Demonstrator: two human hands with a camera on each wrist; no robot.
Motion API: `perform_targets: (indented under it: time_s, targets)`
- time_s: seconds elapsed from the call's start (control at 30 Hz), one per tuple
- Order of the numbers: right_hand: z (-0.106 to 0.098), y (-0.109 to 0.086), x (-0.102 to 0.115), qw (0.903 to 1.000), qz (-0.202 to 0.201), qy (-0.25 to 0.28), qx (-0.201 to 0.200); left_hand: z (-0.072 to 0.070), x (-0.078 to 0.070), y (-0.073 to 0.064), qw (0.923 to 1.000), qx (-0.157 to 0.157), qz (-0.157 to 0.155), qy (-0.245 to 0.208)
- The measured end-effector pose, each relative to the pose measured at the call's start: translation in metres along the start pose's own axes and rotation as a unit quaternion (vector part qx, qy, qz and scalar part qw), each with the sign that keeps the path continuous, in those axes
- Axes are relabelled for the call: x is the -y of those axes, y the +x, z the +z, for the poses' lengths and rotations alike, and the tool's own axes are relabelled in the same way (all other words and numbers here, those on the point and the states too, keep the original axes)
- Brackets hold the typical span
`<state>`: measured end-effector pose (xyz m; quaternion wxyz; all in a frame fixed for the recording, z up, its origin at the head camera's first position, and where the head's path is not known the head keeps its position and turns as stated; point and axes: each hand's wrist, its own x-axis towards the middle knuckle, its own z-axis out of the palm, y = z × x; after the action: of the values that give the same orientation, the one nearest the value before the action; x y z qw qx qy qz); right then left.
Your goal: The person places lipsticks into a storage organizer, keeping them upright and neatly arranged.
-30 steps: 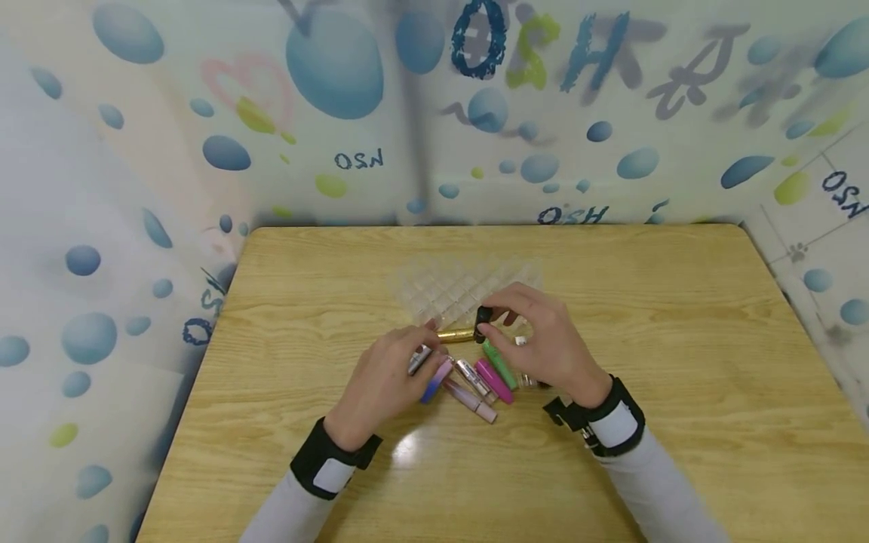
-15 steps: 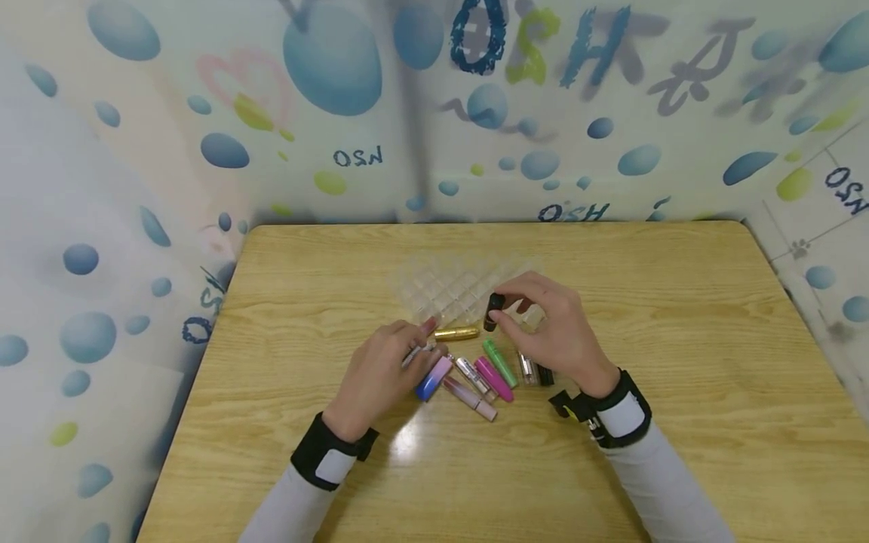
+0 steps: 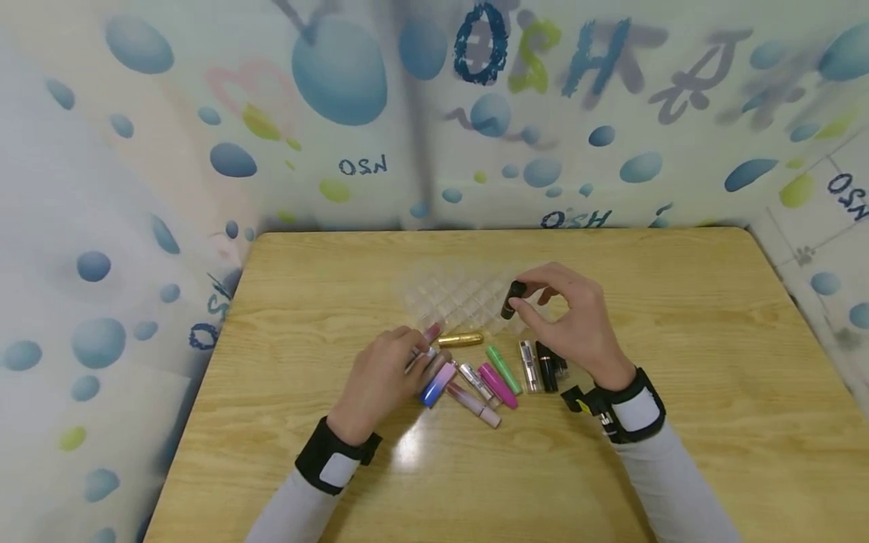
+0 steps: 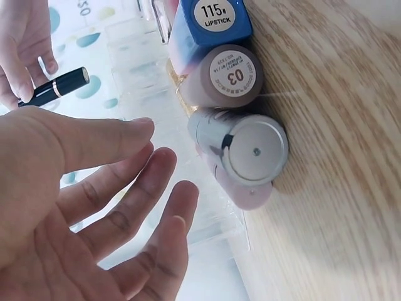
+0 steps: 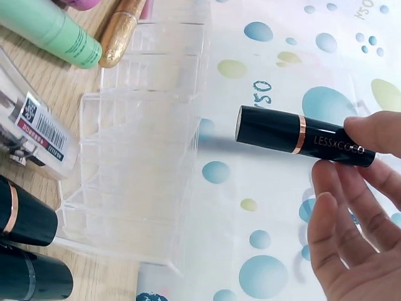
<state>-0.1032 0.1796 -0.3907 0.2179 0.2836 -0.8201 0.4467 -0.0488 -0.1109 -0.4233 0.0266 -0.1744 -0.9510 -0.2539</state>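
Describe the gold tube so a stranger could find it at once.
On the wooden table sits a clear rack. Just on its near side lies the gold tube, almost crosswise. It alone is gold; the nearby green tube and bright pink tube slant.

held lipstick [image 5: 276,132]: black, copper band [image 5: 299,135] | gold tube [image 3: 460,340] | green tube [image 3: 504,369] | magenta tube [image 3: 498,385] | tabletop [image 3: 679,324]: tan woodgrain

Free table [image 3: 706,332] right of right hand [image 3: 580,320] — gold tube [image 3: 460,340], green tube [image 3: 503,369] bar near side of organizer [image 3: 444,302]

High head view angled down, close wrist views, shared organizer [image 3: 449,299]
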Motion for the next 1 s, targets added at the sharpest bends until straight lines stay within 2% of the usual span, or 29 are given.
perform_targets:
  time_s: [0.17,0.33,0.5,0.8,1.0]
  targets:
    - [0.0,0.003,-0.007,0.9999,0.013,0.007,0.0,0.001,-0.002,-0.002,0.9999,-0.002,-0.003,-0.009]
    - [-0.005,0.004,-0.013,0.9996,0.009,-0.008,-0.025,0.005,-0.008,0.002,0.9997,0.007,0.02,-0.015]
    - [-0.013,0.003,-0.017,0.9987,0.02,-0.019,-0.042,0.008,-0.015,0.003,0.9994,0.007,0.03,-0.015]
    - [-0.014,0.006,-0.024,0.9969,0.037,-0.027,-0.065,0.009,-0.014,0.0,0.9992,-0.004,0.038,-0.006]
    - [-0.016,0.007,-0.028,0.996,0.042,-0.034,-0.071,0.011,-0.014,0.0,0.9995,0.002,0.031,-0.006]
